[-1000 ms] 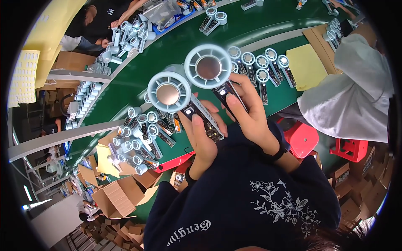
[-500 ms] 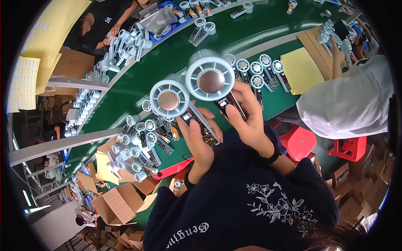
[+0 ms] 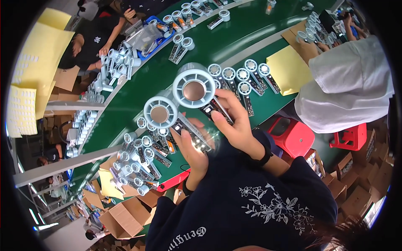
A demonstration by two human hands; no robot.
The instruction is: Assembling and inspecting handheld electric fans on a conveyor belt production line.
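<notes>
My left hand (image 3: 192, 158) is closed around the handle of a pale blue handheld fan (image 3: 160, 113). That handle is uncovered, its circuit board shows, and small lights glow near its lower end. Slightly higher and to the right, my right hand (image 3: 238, 130) grips a second handheld fan (image 3: 194, 88), with the thumb on its exposed board. Both fans face up, each with a round metallic disc in the middle of its ringed head. The two heads are close together above the green bench. My fingers partly hide both handles.
Loose fans (image 3: 142, 161) are piled left of my hands; several more (image 3: 245, 77) lie to the right beside a yellow sheet (image 3: 289, 71). A grey rail (image 3: 69, 166) crosses on the left. A co-worker's grey shirt (image 3: 343, 79), a red stool (image 3: 293, 136) and cardboard boxes (image 3: 125, 215) are nearby.
Small lights now glow on the board of the fan in my left hand. Both hands and fans appear lower and further left, as the view has shifted too. Both grips stay the same.
</notes>
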